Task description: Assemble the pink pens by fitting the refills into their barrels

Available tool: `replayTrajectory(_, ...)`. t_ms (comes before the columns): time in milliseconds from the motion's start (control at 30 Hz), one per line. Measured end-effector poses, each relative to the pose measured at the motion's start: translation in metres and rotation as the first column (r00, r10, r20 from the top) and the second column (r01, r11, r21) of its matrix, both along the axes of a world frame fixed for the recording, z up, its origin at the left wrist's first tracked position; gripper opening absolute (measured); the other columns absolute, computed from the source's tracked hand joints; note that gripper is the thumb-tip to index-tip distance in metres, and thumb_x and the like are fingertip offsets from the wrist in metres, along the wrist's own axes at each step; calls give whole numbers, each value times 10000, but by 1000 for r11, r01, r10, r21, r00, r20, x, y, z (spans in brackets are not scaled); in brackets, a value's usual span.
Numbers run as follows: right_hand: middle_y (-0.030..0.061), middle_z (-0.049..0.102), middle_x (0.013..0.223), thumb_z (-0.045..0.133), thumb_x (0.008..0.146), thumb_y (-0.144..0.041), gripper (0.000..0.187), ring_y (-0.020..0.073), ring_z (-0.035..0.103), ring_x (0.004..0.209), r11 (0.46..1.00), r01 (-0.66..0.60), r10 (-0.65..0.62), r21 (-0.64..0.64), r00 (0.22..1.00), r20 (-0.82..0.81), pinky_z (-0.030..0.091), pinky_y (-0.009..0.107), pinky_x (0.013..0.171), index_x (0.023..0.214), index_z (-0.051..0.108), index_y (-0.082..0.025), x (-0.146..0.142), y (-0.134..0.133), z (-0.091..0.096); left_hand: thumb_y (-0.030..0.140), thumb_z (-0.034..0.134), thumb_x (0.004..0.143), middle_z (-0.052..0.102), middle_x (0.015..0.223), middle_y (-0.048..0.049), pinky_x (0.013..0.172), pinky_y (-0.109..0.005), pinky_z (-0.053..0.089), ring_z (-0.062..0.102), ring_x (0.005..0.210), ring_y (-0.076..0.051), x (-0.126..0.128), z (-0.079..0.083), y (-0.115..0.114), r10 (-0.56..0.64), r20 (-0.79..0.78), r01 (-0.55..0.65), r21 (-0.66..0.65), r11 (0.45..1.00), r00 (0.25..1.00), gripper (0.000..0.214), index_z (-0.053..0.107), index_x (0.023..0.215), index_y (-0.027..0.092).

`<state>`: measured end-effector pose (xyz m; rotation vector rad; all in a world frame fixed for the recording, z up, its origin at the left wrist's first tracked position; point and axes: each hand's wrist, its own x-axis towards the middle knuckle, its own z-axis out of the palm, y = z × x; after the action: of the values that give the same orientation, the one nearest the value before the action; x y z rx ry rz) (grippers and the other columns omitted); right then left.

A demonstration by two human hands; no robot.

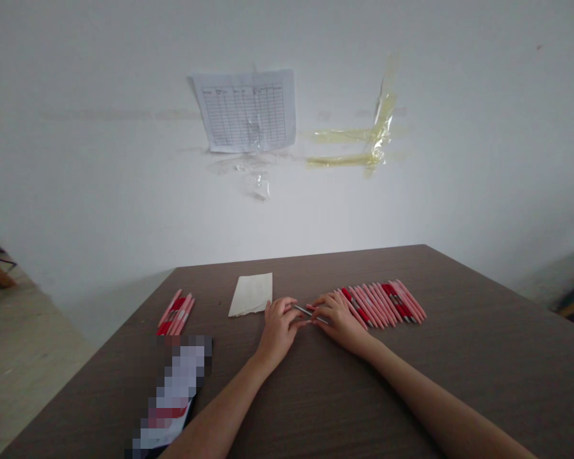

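Observation:
My left hand (278, 328) and my right hand (338, 320) meet over the middle of the brown table. Between their fingertips lies a thin grey stick (303, 310), slanting down to the right. Fingers of both hands are closed on it, one hand near each end. Whether it is a whole pen or a part of one cannot be made out. A small reddish bit shows by my right fingertips. Just right of that hand, many pink and red pens (377, 306) lie side by side in a slanted row. A cream sheet of paper (251, 296) lies beyond my left hand.
A smaller bunch of pink and red pens (176, 313) lies at the left. Nearer, beside my left forearm, is a long blurred-out object (175, 395) with a dark edge. The table (459, 357) stands against a white wall with a taped printed sheet (249, 115).

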<state>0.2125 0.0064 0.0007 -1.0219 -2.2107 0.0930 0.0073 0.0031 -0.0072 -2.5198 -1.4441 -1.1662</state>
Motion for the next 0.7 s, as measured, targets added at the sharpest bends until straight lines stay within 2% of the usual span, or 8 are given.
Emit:
replayTrajectory(500, 41, 648, 1090, 661, 865, -229, 38, 222, 506, 1085, 999, -35, 35, 2, 998, -44, 373, 419, 992, 881, 690, -249, -2, 1, -2, 313, 683, 823, 619, 1140, -58, 1021, -526, 404, 581, 1061, -224, 0, 1, 0, -43, 30, 43, 4, 999, 999, 84, 728, 830, 243)
replayTrajectory(700, 66, 638, 1085, 692, 841, -275, 247, 232, 522, 1062, 1000, -29, 29, -8, 998, -51, 411, 410, 949, 1086, 670, -254, 3, 2, 1, 279, 717, 793, 626, 1116, -57, 1010, -524, 421, 607, 1026, -222, 0, 0, 1, -17, 99, 19, -21, 1000, 995, 45, 728, 816, 242)
